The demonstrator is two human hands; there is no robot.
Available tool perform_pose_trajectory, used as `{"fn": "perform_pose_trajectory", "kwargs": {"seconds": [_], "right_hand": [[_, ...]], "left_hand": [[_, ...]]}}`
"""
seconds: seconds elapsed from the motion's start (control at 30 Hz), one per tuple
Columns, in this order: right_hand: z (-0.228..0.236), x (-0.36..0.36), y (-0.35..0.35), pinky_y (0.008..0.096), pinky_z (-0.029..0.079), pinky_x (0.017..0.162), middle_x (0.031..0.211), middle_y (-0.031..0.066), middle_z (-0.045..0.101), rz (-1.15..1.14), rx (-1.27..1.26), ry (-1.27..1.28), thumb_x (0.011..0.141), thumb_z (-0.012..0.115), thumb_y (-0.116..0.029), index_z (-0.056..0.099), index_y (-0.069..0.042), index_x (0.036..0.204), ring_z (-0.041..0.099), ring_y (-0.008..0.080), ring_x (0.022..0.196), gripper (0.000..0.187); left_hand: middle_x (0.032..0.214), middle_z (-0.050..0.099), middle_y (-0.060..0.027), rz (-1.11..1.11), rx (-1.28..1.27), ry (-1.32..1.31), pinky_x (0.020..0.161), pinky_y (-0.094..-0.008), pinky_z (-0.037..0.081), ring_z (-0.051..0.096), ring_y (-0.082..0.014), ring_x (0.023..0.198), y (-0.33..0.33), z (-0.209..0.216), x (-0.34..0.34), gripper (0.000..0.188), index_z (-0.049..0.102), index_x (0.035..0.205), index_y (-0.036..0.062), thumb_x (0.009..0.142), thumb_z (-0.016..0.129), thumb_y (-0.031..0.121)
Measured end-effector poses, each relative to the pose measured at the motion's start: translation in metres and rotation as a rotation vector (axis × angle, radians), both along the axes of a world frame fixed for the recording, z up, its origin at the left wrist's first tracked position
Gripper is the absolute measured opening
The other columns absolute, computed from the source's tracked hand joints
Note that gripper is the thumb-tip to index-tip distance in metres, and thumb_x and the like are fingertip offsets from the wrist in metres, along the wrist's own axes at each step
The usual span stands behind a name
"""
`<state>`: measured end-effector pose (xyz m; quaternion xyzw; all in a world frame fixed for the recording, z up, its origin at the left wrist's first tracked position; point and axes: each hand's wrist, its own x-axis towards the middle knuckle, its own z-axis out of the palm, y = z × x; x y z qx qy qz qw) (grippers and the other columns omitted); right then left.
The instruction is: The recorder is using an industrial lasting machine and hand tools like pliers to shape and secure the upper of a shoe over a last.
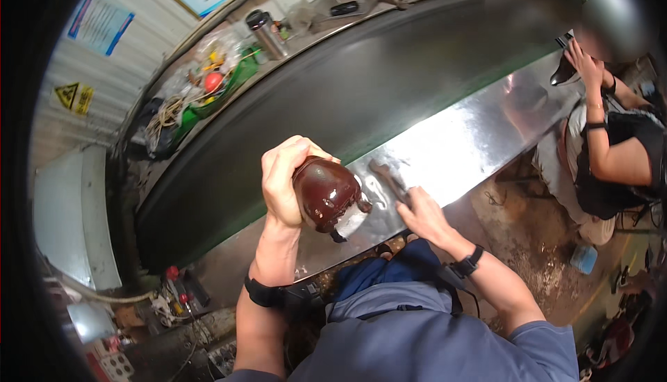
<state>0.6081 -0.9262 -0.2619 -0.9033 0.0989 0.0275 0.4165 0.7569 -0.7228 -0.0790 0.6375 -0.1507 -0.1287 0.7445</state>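
Near the middle of the frame, a glossy dark-red rounded piece is raised over the metal tabletop, its dark stubs toward the lower right. The left hand, the nearer one, is wrapped around its upper-left side, fingers closed over the top. Just to the right, the right hand is curled around the lower end of a metal tool, whose long axis slants up-left, its free end beside the piece and seemingly apart from it. Beyond stretches a dark belt; at upper right, a co-worker's hands hold another dark glossy piece.
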Motion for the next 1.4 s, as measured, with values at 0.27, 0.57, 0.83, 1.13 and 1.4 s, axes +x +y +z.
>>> {"fn": "perform_pose_trajectory", "kwargs": {"seconds": [0.27,0.57,0.83,1.13,1.4], "right_hand": [[0.132,0.036,0.054,0.0400,0.059,0.080,0.139,0.0222,0.049,0.035,1.641,0.471,0.094,0.060,-0.067,0.034,-0.005,0.145,0.065,0.0297,0.106,0.085],[0.121,-0.022,0.011,0.0351,0.056,0.072,0.117,0.0100,0.054,-0.241,1.713,0.258,0.090,0.074,-0.055,0.032,-0.011,0.139,0.062,0.0151,0.096,0.078],[0.092,-0.031,-0.067,0.0331,0.054,0.089,0.123,0.0147,0.057,-0.307,1.505,0.139,0.091,0.072,-0.056,0.020,0.001,0.154,0.061,0.0175,0.109,0.099],[0.070,-0.022,-0.144,0.0344,0.049,0.095,0.128,0.0213,0.058,-0.318,1.347,0.324,0.099,0.058,-0.061,0.032,0.009,0.147,0.058,0.0230,0.117,0.089],[0.050,-0.004,-0.180,0.0402,0.048,0.095,0.123,0.0263,0.060,-0.253,1.198,0.310,0.102,0.056,-0.055,0.040,0.010,0.141,0.060,0.0307,0.114,0.077]], "left_hand": [[0.074,0.068,-0.0157,-0.068,0.154,-0.619,0.067,-0.0363,0.052,0.063,-0.0237,0.069,0.018,0.063,-0.038,0.042,0.069,0.075,-0.0050,0.088,0.051,0.030],[0.123,0.062,-0.0148,0.351,0.187,-0.466,0.105,-0.0419,0.043,0.057,-0.0250,0.116,-0.054,-0.030,-0.100,0.036,0.060,0.119,-0.0019,0.105,0.049,0.029],[0.119,0.065,-0.0161,0.003,-0.247,0.943,0.100,-0.0440,0.051,0.064,-0.0309,0.112,-0.141,-0.070,-0.111,0.080,0.058,0.130,0.0002,0.094,0.047,0.071],[0.115,0.067,-0.0156,0.174,-0.196,1.044,0.094,-0.0474,0.055,0.066,-0.0317,0.104,-0.209,-0.119,-0.087,0.062,0.061,0.126,0.0043,0.100,0.044,0.058],[0.116,0.067,-0.0139,0.219,-0.172,1.011,0.094,-0.0448,0.054,0.066,-0.0292,0.104,-0.254,-0.124,-0.070,0.061,0.061,0.127,0.0070,0.100,0.043,0.058]]}}
